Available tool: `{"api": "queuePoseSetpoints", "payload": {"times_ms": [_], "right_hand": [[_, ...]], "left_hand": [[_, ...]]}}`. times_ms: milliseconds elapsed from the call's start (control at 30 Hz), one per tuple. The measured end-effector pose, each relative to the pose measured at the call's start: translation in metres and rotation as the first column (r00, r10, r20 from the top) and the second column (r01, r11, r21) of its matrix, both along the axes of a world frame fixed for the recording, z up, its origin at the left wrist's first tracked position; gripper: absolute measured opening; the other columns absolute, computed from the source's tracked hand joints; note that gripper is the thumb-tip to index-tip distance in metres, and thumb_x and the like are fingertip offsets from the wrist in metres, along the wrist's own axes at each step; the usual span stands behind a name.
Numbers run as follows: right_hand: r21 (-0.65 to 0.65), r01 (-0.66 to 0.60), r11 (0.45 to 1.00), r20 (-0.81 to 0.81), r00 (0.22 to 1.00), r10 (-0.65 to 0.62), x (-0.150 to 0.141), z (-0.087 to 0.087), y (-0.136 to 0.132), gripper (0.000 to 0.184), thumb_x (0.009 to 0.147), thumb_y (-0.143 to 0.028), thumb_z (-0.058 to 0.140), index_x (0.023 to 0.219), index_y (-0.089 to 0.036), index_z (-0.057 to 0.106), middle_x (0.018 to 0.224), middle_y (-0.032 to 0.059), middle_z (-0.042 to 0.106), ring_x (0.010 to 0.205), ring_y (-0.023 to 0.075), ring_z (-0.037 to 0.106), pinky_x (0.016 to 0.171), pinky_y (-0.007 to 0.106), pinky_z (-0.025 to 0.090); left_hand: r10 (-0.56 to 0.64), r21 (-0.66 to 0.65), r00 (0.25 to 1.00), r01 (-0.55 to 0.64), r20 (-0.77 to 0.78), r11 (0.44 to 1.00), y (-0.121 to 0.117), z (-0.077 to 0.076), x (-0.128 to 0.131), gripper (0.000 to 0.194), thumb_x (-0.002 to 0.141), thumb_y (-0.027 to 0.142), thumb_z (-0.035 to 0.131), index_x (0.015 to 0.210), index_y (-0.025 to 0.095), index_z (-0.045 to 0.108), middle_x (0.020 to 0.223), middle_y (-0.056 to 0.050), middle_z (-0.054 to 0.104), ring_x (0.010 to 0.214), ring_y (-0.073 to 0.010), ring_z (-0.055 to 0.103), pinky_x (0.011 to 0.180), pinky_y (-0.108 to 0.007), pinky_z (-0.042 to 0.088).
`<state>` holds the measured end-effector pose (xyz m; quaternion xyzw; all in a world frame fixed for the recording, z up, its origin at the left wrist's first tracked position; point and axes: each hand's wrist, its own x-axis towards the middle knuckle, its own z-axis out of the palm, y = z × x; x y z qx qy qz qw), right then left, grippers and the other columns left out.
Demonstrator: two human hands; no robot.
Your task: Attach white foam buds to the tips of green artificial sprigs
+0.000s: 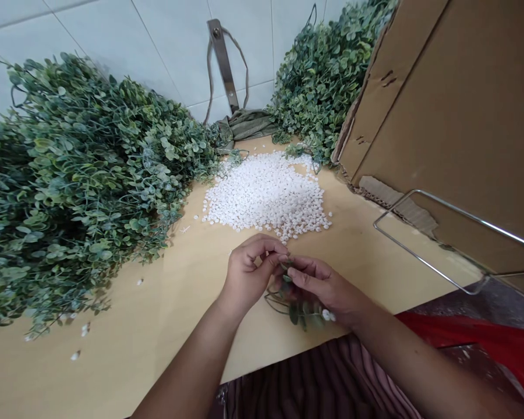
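Over the table's near part, my left hand and my right hand meet at the fingertips. Between them is a sprig of artificial greenery, its leaves hanging below my right hand, with small white pieces near its lower end. My right thumb and fingers are closed on the sprig. My left thumb and index finger are pinched at its upper part; whatever tiny thing they grip is hidden. Just beyond my hands lies a wide heap of small white pellet-like pieces.
A large mound of artificial greenery covers the left side, and another bunch stands at the back. A cardboard box with a bent metal wire frame is on the right. Behind the heap, a strap leans against the tiled wall.
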<state>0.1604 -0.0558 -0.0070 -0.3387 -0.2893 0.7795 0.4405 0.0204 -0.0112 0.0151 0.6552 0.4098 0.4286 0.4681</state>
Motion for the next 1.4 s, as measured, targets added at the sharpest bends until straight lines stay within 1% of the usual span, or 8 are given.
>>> {"api": "queuePoseSetpoints", "payload": {"times_ms": [200, 300, 433, 667, 900, 1000, 1167, 1400], "right_hand": [[0.121, 0.173, 0.977, 0.197, 0.961, -0.194, -0.002, -0.005, -0.002, 0.033, 0.072, -0.049, 0.064, 0.069, -0.017, 0.057, 0.061, -0.0036, 0.049, 0.052, 0.007, 0.04, 0.05, 0.019, 0.035], [0.323, 0.133, 0.937, 0.392, 0.882, -0.261, -0.003, -0.001, -0.004, 0.031, 0.081, -0.045, 0.054, 0.065, -0.017, 0.052, 0.057, -0.0045, 0.041, 0.052, 0.0085, 0.037, 0.051, 0.021, 0.034], [0.49, 0.039, 0.871, 0.529, 0.781, -0.332, -0.006, 0.001, -0.007, 0.025, 0.087, -0.036, 0.046, 0.072, -0.017, 0.054, 0.063, -0.0013, 0.047, 0.062, 0.012, 0.046, 0.059, 0.023, 0.039], [0.51, 0.009, 0.86, 0.559, 0.756, -0.34, -0.004, -0.001, -0.007, 0.024, 0.089, -0.034, 0.042, 0.076, -0.018, 0.054, 0.067, 0.0002, 0.052, 0.065, 0.0132, 0.049, 0.062, 0.024, 0.041], [0.497, 0.048, 0.867, 0.544, 0.761, -0.354, -0.001, -0.003, -0.006, 0.025, 0.088, -0.036, 0.044, 0.073, -0.018, 0.053, 0.064, -0.0012, 0.047, 0.059, 0.0115, 0.044, 0.054, 0.023, 0.039], [0.497, 0.067, 0.865, 0.537, 0.759, -0.368, -0.002, -0.003, -0.005, 0.025, 0.086, -0.035, 0.045, 0.071, -0.018, 0.053, 0.063, -0.0015, 0.045, 0.059, 0.0114, 0.044, 0.054, 0.022, 0.039], [0.489, 0.079, 0.869, 0.542, 0.753, -0.374, -0.003, -0.003, -0.004, 0.025, 0.085, -0.035, 0.045, 0.068, -0.018, 0.051, 0.061, -0.0021, 0.043, 0.057, 0.0113, 0.042, 0.052, 0.022, 0.039], [0.534, 0.039, 0.845, 0.593, 0.695, -0.407, -0.004, -0.003, -0.001, 0.024, 0.087, -0.033, 0.043, 0.071, -0.017, 0.052, 0.058, -0.0035, 0.041, 0.053, 0.0098, 0.04, 0.049, 0.021, 0.036]], "left_hand": [[0.02, -0.049, 1.0, -0.021, -0.004, 0.999, 0.007, -0.01, -0.001, 0.006, 0.071, 0.023, 0.064, 0.068, 0.018, 0.066, 0.072, -0.004, 0.064, 0.067, -0.0147, 0.057, 0.06, -0.026, 0.045], [0.158, 0.088, 0.972, -0.145, -0.171, 0.986, 0.019, -0.019, -0.006, 0.009, 0.074, 0.022, 0.059, 0.076, 0.018, 0.068, 0.08, -0.005, 0.065, 0.07, -0.0141, 0.057, 0.064, -0.026, 0.045], [0.313, 0.269, 0.852, -0.213, -0.42, 0.939, 0.037, -0.031, -0.01, 0.018, 0.076, 0.02, 0.056, 0.089, 0.018, 0.068, 0.088, -0.006, 0.062, 0.072, -0.0147, 0.057, 0.068, -0.028, 0.046], [0.35, 0.409, 0.688, -0.084, -0.635, 0.909, 0.04, -0.032, -0.006, 0.018, 0.079, 0.017, 0.053, 0.086, 0.019, 0.069, 0.085, -0.007, 0.064, 0.081, -0.0209, 0.059, 0.072, -0.033, 0.046], [0.352, 0.417, 0.761, -0.118, -0.544, 0.901, 0.041, -0.029, -0.014, 0.015, 0.079, 0.023, 0.055, 0.077, 0.021, 0.069, 0.084, -0.006, 0.068, 0.08, -0.0192, 0.061, 0.076, -0.033, 0.046], [0.338, 0.306, 0.851, -0.223, -0.402, 0.926, 0.038, -0.026, -0.014, 0.013, 0.077, 0.024, 0.056, 0.075, 0.02, 0.068, 0.081, -0.004, 0.069, 0.078, -0.0178, 0.061, 0.076, -0.031, 0.046], [0.26, -0.142, 0.966, -0.256, 0.01, 0.956, 0.023, -0.019, -0.003, 0.01, 0.066, 0.025, 0.065, 0.07, 0.016, 0.066, 0.065, -0.001, 0.067, 0.059, -0.0123, 0.058, 0.06, -0.025, 0.048], [0.213, -0.329, 0.972, -0.171, 0.095, 0.929, 0.016, -0.02, 0.005, 0.016, 0.059, 0.024, 0.071, 0.074, 0.017, 0.07, 0.069, -0.002, 0.07, 0.061, -0.0116, 0.059, 0.063, -0.025, 0.049]]}}
